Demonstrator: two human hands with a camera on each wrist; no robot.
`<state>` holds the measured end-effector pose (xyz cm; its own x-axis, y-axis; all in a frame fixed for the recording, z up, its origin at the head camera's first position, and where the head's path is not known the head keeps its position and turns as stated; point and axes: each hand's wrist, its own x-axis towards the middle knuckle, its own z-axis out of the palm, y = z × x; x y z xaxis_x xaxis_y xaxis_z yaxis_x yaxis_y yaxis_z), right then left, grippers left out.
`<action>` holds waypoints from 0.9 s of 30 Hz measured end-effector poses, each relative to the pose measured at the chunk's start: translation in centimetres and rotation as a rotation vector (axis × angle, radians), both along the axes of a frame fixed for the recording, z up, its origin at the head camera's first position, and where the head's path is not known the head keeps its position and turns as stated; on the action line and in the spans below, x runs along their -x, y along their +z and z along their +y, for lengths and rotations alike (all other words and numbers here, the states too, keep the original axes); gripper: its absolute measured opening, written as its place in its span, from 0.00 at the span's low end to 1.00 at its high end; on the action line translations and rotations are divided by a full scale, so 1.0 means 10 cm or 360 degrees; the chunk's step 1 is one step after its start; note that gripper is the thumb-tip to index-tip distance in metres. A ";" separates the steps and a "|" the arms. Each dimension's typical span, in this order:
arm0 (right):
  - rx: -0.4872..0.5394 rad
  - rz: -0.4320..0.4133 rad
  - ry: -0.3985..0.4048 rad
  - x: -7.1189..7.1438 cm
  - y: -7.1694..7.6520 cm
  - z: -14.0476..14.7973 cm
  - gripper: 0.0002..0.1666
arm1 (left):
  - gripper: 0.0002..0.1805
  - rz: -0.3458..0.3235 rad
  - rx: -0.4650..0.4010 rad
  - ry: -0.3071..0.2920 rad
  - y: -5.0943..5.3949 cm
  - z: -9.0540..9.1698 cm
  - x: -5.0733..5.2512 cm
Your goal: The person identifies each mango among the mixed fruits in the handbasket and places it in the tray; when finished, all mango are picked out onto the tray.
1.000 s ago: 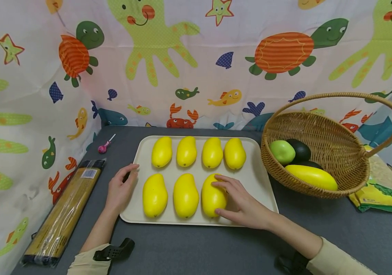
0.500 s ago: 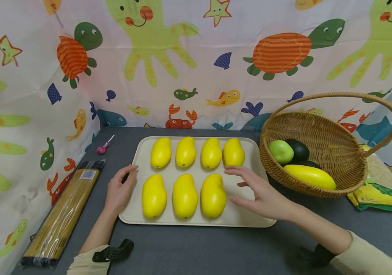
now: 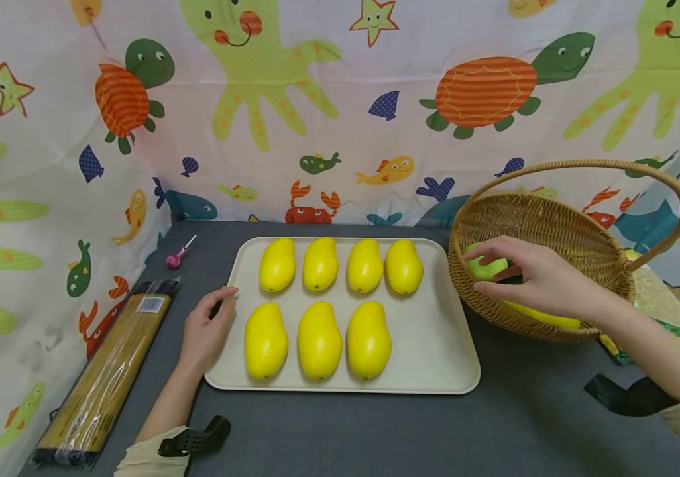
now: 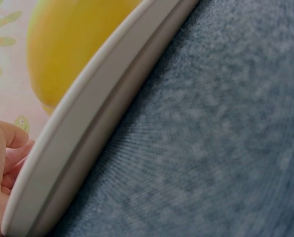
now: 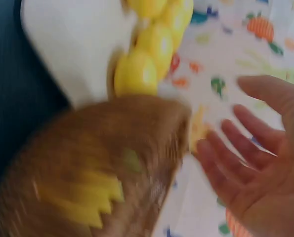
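Note:
My left hand [image 3: 211, 330] rests by the left edge of a cream tray [image 3: 435, 338], its fingers relaxed and touching the rim. Several yellow mangoes [image 3: 369, 340] lie on the tray in two rows; the front row stops short of the right end. Over the mouth of a wicker basket [image 3: 555, 212] hovers my right hand [image 3: 533, 275], fingers parted and holding nothing. Just under its fingertips a green apple [image 3: 486, 267] shows in the basket. Another yellow mango [image 3: 545, 317] there is partly covered by the hand, as is a dark fruit.
A long clear-wrapped pack of noodles [image 3: 107, 371] lies left of the tray. Behind it is a pink lollipop [image 3: 175, 260]. A yellow-green food packet [image 3: 674, 311] sits behind the basket's right side. A patterned cloth [image 3: 316, 99] hangs at the back.
My right hand has let go of the front-row mango at right, drawn back from it and moved right to the basket. The left hand has stayed at the tray.

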<state>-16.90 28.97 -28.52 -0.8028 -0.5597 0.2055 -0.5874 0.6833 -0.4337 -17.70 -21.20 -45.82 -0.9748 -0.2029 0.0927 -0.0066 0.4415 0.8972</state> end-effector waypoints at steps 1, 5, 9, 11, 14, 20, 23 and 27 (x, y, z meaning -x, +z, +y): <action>-0.0066 -0.0036 -0.0025 0.04 0.02 0.07 0.24 | 0.19 0.0002 0.0001 -0.0001 0.00 0.00 0.00; -0.0334 -0.0278 -0.0108 0.22 0.09 0.34 0.24 | 0.18 0.0008 -0.0001 0.0001 0.00 0.00 0.00; -0.0545 -0.0565 -0.0168 0.38 0.12 0.51 0.28 | 0.19 -0.0002 -0.0006 -0.0001 0.00 0.00 -0.01; -0.0604 -0.0703 -0.0150 0.44 0.11 0.57 0.32 | 0.19 0.0000 -0.0011 -0.0002 0.00 0.00 -0.01; -0.0685 -0.0908 -0.0121 0.50 0.09 0.62 0.36 | 0.18 0.0008 -0.0013 0.0002 0.00 0.00 -0.01; -0.0733 -0.1099 -0.0086 0.53 0.03 0.67 0.42 | 0.18 0.0025 -0.0002 0.0004 -0.01 0.00 0.00; -0.0721 -0.1116 -0.0052 0.52 0.00 0.67 0.40 | 0.18 0.0022 -0.0006 0.0000 -0.01 0.00 0.01; -0.0730 -0.1065 0.0031 0.50 -0.04 0.63 0.36 | 0.18 0.0022 -0.0007 -0.0001 0.00 0.00 0.01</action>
